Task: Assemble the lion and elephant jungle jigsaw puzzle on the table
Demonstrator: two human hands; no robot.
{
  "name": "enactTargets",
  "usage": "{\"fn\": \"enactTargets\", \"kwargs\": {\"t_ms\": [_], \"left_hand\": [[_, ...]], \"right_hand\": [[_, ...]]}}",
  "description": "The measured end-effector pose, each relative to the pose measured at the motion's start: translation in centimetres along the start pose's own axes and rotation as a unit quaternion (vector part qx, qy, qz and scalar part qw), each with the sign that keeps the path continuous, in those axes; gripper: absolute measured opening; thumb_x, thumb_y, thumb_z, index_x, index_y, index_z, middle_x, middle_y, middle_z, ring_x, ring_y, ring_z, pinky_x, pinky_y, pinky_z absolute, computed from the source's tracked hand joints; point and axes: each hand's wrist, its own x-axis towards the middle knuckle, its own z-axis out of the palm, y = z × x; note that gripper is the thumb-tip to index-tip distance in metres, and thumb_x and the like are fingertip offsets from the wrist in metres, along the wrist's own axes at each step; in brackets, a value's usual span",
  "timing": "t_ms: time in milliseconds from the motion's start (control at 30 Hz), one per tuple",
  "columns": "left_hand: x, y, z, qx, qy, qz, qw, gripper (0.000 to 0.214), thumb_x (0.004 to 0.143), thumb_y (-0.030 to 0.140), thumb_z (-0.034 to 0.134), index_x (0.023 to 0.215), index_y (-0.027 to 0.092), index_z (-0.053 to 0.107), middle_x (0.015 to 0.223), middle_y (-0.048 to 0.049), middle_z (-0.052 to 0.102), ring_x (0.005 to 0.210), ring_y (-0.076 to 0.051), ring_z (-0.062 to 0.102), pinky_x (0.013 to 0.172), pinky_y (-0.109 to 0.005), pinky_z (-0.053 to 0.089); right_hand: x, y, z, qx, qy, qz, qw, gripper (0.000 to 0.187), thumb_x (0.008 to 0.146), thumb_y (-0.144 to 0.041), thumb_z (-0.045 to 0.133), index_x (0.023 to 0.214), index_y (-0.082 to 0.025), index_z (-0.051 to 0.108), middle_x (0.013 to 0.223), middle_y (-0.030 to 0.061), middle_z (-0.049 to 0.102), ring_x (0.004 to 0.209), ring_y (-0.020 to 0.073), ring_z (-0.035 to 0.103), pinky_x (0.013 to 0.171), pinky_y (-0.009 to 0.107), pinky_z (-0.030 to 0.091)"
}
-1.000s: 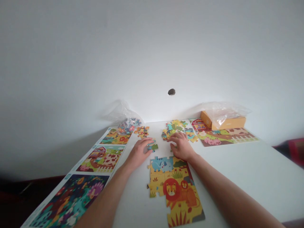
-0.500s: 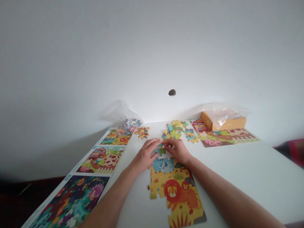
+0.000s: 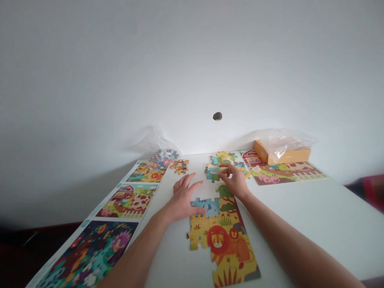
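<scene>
A partly joined jigsaw puzzle (image 3: 223,228) with a lion, a blue elephant and a tree lies on the table in front of me. My left hand (image 3: 183,199) is open beside its upper left edge, fingers spread, the thumb over the elephant part. Beyond the puzzle's top edge, my right hand (image 3: 235,181) pinches a blue and green puzzle piece (image 3: 213,173) between thumb and fingers. Loose puzzle pieces (image 3: 223,157) lie just behind that hand, which partly hides some of them.
Small orange pieces (image 3: 180,166) lie farther back. A clear bag of pieces (image 3: 162,156) stands at back left, above a printed picture sheet (image 3: 127,202). At back right, an orange box (image 3: 289,156) with plastic on it rests on a farm picture (image 3: 282,176).
My hands have moved apart. The right one has carried the blue and green piece away to the upper right; the left has drawn back toward me and opened.
</scene>
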Motion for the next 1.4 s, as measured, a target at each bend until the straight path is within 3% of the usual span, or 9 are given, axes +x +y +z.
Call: {"fn": "enactTargets", "kwargs": {"t_ms": [133, 267, 767, 933, 1033, 1400], "left_hand": [[-0.1, 0.2, -0.5, -0.014, -0.038, 0.011, 0.999, 0.061, 0.065, 0.068, 0.076, 0.118, 0.039, 0.071, 0.157, -0.0062, 0.033, 0.146, -0.043, 0.019, 0.117, -0.063, 0.017], [-0.2, 0.7, -0.9, -0.027, -0.053, 0.018, 0.998, 0.044, 0.069, 0.061, 0.077, 0.109, 0.042, 0.075, 0.154, -0.0028, 0.038, 0.144, -0.041, 0.023, 0.117, -0.061, 0.019], [-0.1, 0.6, -0.6, -0.033, -0.038, 0.028, 0.998, 0.04, 0.067, 0.054, 0.082, 0.104, 0.042, 0.077, 0.152, -0.0025, 0.04, 0.143, -0.04, 0.026, 0.117, -0.06, 0.02], [-0.1, 0.5, -0.6, -0.049, -0.015, 0.034, 0.998, 0.044, 0.062, 0.054, 0.086, 0.097, 0.029, 0.076, 0.153, -0.0068, 0.04, 0.143, -0.038, 0.026, 0.117, -0.057, 0.023], [-0.2, 0.4, -0.6, -0.065, 0.003, 0.059, 0.996, 0.051, 0.064, 0.053, 0.084, 0.104, 0.025, 0.07, 0.154, -0.0088, 0.041, 0.142, -0.035, 0.028, 0.117, -0.055, 0.025], [-0.2, 0.7, -0.8, -0.07, -0.021, 0.067, 0.995, 0.053, 0.068, 0.048, 0.084, 0.116, 0.032, 0.07, 0.155, -0.0022, 0.042, 0.141, -0.034, 0.03, 0.117, -0.052, 0.025]], "right_hand": [[0.1, 0.0, -0.2, 0.002, 0.006, 0.0, 1.0, 0.036, 0.081, -0.028, 0.064, 0.117, -0.023, 0.065, 0.077, -0.0009, 0.073, 0.07, 0.017, 0.057, 0.076, 0.031, 0.045], [0.0, -0.2, -0.2, -0.004, -0.011, 0.006, 1.0, 0.035, 0.081, -0.029, 0.062, 0.115, -0.023, 0.068, 0.079, 0.0002, 0.074, 0.071, 0.0174, 0.059, 0.077, 0.032, 0.046], [-0.3, -0.5, -0.8, 0.005, -0.134, 0.014, 0.991, 0.033, 0.074, -0.024, 0.066, 0.106, -0.022, 0.069, 0.078, -0.0006, 0.076, 0.075, 0.0177, 0.063, 0.078, 0.032, 0.047], [-0.3, -0.8, -0.9, -0.009, -0.163, 0.022, 0.986, 0.035, 0.072, -0.021, 0.066, 0.107, -0.023, 0.07, 0.078, -0.0013, 0.075, 0.074, 0.0173, 0.064, 0.075, 0.03, 0.048], [-0.4, -1.0, -0.9, -0.019, -0.185, 0.027, 0.982, 0.033, 0.071, -0.019, 0.067, 0.104, -0.022, 0.07, 0.077, -0.0013, 0.075, 0.072, 0.0168, 0.066, 0.074, 0.029, 0.048], [-0.7, -1.5, -1.3, -0.044, -0.189, -0.001, 0.981, 0.03, 0.071, -0.017, 0.068, 0.1, -0.022, 0.068, 0.078, -0.0003, 0.074, 0.079, 0.0184, 0.069, 0.077, 0.03, 0.05]]}}
